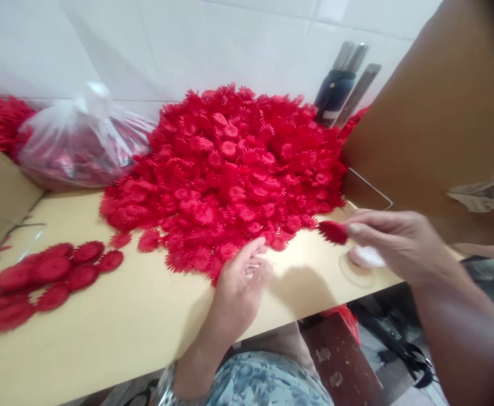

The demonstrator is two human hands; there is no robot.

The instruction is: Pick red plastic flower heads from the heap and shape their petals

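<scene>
My right hand (393, 242) pinches a red fringed fabric flower (332, 231) between thumb and fingertips, above the right part of the table. My left hand (241, 287) is at the front edge of a big heap of red fringed flowers (238, 175). Its fingers are curled in towards the thumb; whatever may be between them is too small and blurred to make out. Under my right hand lies a whitish rounded object (367, 257), partly covered. To the left, several round red flowers (52, 269) lie grouped on the tabletop.
A tied clear plastic bag (82, 146) with red pieces stands at the back left. Behind the heap, a dark bottle with a silver cap (338, 84) leans by the wall. Cardboard (424, 124) rises on the right, and another cardboard piece (1, 197) borders the table (115, 327) at left.
</scene>
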